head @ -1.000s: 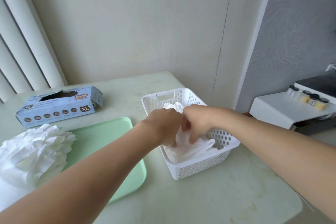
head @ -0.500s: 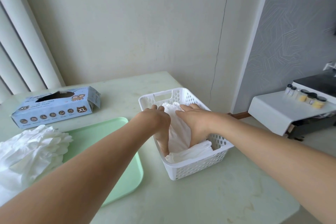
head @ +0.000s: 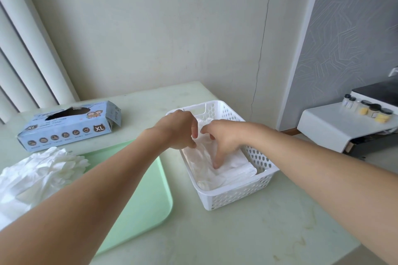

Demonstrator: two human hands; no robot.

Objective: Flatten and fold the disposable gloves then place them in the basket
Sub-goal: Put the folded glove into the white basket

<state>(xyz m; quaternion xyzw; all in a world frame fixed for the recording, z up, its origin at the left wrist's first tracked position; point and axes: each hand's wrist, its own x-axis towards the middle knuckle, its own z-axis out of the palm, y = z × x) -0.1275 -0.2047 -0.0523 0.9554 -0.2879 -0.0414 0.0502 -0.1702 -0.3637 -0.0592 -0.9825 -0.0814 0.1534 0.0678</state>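
**Both hands lift a little from the gloves in the basket**

The left hand [head: 177, 130] is over the left side of the white basket [head: 237, 197]. Its fingers are bent and point down at the folded gloves [head: 233, 164], and they seem to hold nothing. Half a second ago this hand lay flat and deep on the gloves. Now it sits higher, at the rim.

The right hand [head: 224, 137] is inside the basket. Its fingers reach down, and the fingertips [head: 216, 165] press on the white folded gloves. It grips nothing. Before, its palm lay flat on the pile. Now the palm is up and only the tips touch.

The folded gloves lie flat on the bottom of the basket, and the near end of the pile shows more than before.

The basket stands on the pale table [head: 247, 232], in the same spot. Just left of it is a green tray [head: 142, 191]. On the tray's left part lies a heap of loose white gloves [head: 41, 170]. Behind the tray is a blue glove box [head: 69, 127] marked XL, with its top torn open. Far to the right, small jars [head: 374, 111] stand on a white shelf [head: 336, 127].
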